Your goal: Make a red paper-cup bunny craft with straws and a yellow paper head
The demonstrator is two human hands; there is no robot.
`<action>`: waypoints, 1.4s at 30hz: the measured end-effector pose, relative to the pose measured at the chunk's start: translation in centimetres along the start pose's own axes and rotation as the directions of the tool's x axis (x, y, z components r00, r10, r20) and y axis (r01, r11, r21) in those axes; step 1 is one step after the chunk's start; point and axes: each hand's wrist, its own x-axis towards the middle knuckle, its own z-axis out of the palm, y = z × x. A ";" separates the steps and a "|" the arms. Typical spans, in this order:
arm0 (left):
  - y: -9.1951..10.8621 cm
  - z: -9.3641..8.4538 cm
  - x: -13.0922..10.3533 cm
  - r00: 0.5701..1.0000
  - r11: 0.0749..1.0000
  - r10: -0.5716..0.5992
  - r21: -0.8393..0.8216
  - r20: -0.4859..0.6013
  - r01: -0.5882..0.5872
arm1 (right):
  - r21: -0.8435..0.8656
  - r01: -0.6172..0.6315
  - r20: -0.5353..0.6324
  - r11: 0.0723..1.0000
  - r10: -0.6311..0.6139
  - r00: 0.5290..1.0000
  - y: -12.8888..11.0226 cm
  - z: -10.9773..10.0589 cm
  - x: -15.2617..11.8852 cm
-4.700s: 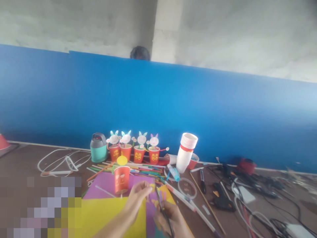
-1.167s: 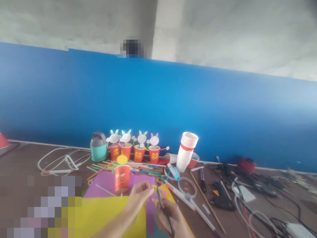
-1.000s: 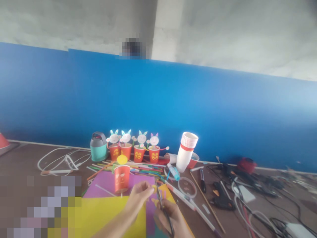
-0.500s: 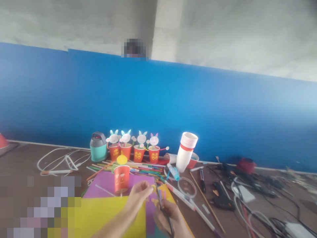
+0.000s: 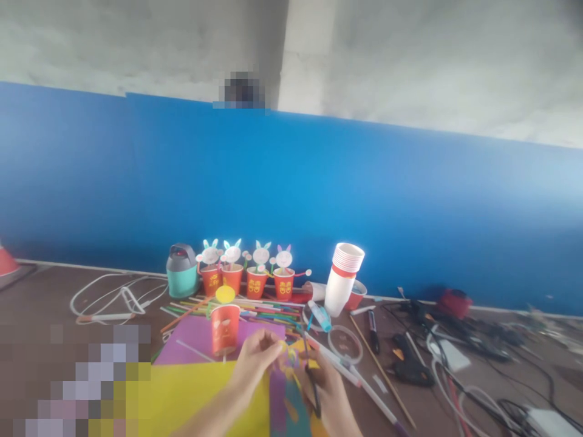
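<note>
My left hand is closed, pinching a small piece of yellow paper between thumb and fingertips. Black-handled scissors are in my right hand, their blades pointing up and away beside the yellow piece. Whether the blades touch it is too blurred to tell. Beneath my hands lie a yellow sheet, a purple sheet and smaller coloured paper scraps. Just beyond my left hand stands a red paper cup with a yellow disc above it.
Several red cups with rabbit figures line the back, by a teal-grey container. Coloured sticks lie before them. To the right are stacked white cups, clear tape, a marker, a glue gun and tangled cables.
My right hand has shifted slightly up and to the right with the scissors, whose blades now sit farther right. My left hand has barely moved and keeps its pinch.
</note>
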 end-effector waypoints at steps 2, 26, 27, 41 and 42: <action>-0.4 -0.1 0.2 0.999 0.996 0.038 0.085 0.004 -0.039 | -0.025 0.060 -0.058 0.998 -0.061 0.996 -0.2 -0.6 0.3; -3.6 -1.4 0.0 0.854 0.439 0.364 0.740 0.371 -0.509 | -0.905 0.089 -0.044 0.416 -0.299 0.953 -1.0 -3.9 0.2; -3.6 -1.4 0.1 0.855 0.453 0.375 0.734 0.359 -0.507 | -0.909 0.062 -0.066 0.413 -0.288 0.955 -0.9 -4.0 0.3; -4.3 1.1 -1.0 0.818 0.339 0.328 0.750 0.472 -0.568 | -0.929 0.014 -0.092 0.371 -0.267 0.959 1.2 -5.3 1.6; -4.4 1.2 -1.0 0.823 0.342 0.326 0.753 0.465 -0.561 | -0.925 0.004 -0.106 0.381 -0.267 0.958 1.3 -5.3 1.7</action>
